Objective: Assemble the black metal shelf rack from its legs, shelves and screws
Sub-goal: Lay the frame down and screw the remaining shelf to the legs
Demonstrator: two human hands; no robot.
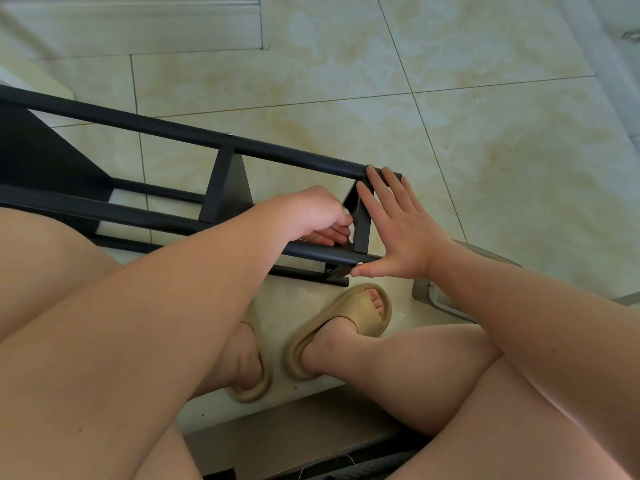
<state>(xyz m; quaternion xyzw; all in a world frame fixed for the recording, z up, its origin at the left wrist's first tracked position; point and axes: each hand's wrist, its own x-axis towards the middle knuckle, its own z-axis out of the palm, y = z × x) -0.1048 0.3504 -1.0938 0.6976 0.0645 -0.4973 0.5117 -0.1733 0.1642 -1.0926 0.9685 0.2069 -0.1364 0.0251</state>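
Sideways, rack point(294, 157) lengthwise left-to-right.

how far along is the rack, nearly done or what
Mostly built: the rack lies on its side, legs screwed to the middle shelf, a screw head showing. In hand: the end shelf, right hand pressed flat on it, left hand curled beside it, what it holds hidden. Left: finishing this corner; the far end is out of view.

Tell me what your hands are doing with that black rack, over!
Right hand open, flat against end shelf. Left hand curled inside rack there; hold unseen. Rack on its side, slippers close below.
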